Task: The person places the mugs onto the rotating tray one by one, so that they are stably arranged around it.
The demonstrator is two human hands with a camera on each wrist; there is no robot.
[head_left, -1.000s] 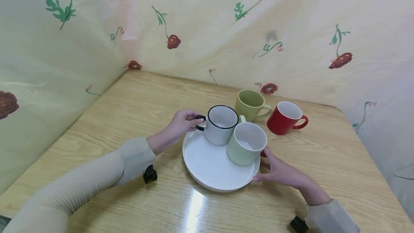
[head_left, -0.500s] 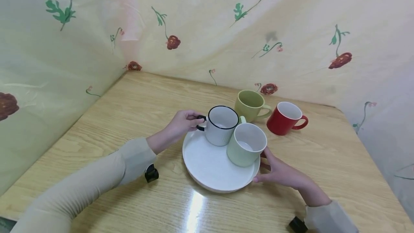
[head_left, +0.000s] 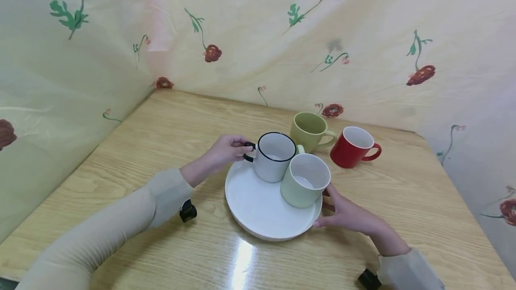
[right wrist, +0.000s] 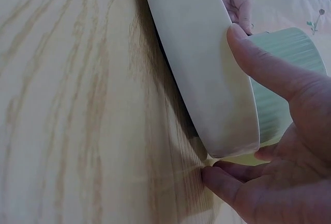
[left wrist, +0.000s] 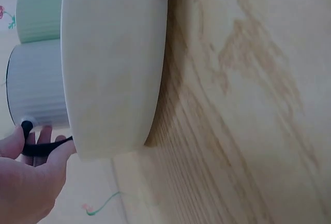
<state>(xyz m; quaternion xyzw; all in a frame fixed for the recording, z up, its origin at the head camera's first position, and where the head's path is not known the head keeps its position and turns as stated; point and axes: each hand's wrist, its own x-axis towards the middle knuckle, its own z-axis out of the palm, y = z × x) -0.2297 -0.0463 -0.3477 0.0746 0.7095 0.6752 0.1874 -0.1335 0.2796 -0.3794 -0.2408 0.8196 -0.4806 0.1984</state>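
Observation:
A white enamel mug (head_left: 271, 167) with a black rim stands upright in a round white tray (head_left: 258, 218). My left hand (head_left: 225, 152) pinches its black handle (left wrist: 46, 147) between thumb and fingers. Right beside it in the tray is a pale green mug (head_left: 300, 191), its ribbed side (right wrist: 274, 100) showing in the right wrist view. My right hand (head_left: 348, 211) holds the tray's right side, the thumb (right wrist: 264, 61) at the rim and the fingers curved along the outer wall, low near the table.
An olive green mug (head_left: 302, 140) stands behind the tray. To its right is a red mug (head_left: 347, 149) with a white inside, handle pointing right. The wooden table (head_left: 161, 120) meets a flowered sheet (head_left: 242, 35) at the back and sides.
The whole head view shifts slightly left. Both hands keep their places on the handle and the tray, and the mugs stay where they were.

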